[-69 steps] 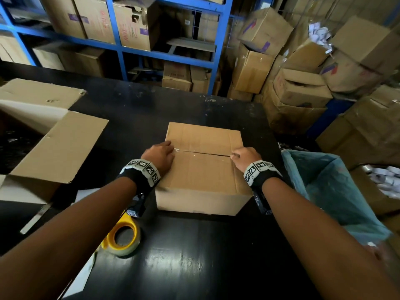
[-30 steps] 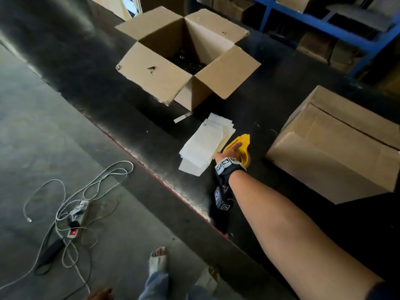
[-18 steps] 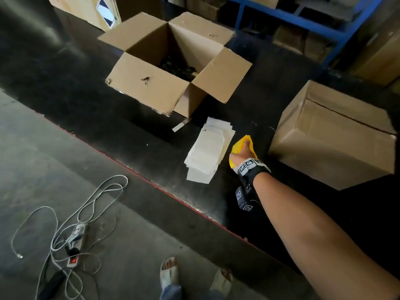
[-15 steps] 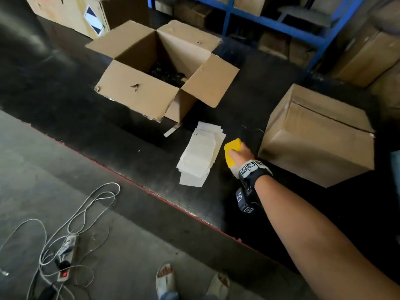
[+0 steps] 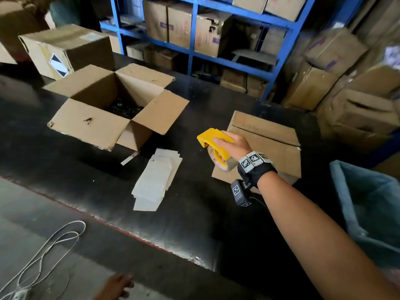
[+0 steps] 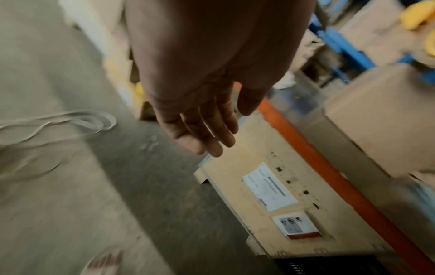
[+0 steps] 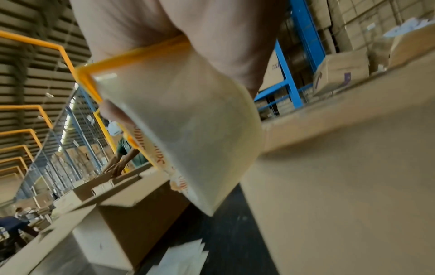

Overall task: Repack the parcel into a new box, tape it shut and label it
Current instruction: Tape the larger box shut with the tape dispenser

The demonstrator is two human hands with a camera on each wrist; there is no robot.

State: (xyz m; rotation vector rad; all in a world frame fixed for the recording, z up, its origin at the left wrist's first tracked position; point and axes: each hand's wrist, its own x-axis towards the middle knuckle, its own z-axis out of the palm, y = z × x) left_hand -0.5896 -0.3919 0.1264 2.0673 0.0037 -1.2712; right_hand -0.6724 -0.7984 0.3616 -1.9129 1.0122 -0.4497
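My right hand grips a yellow tape dispenser with its roll of clear tape, held in the air just left of the closed cardboard box on the black table. The box's top flaps meet at an untaped seam. A stack of paper labels lies on the table left of my right hand. My left hand hangs below the table edge over the floor, fingers straight and holding nothing; its fingertips show at the bottom of the head view.
An open cardboard box with dark contents stands at the left of the table, a sealed box behind it. A bin with a blue liner is at the right. Blue shelving with cartons stands behind. A white cable lies on the floor.
My right hand has lifted the tape dispenser off the table and carried it toward the closed box. The head view has swung up and to the right.
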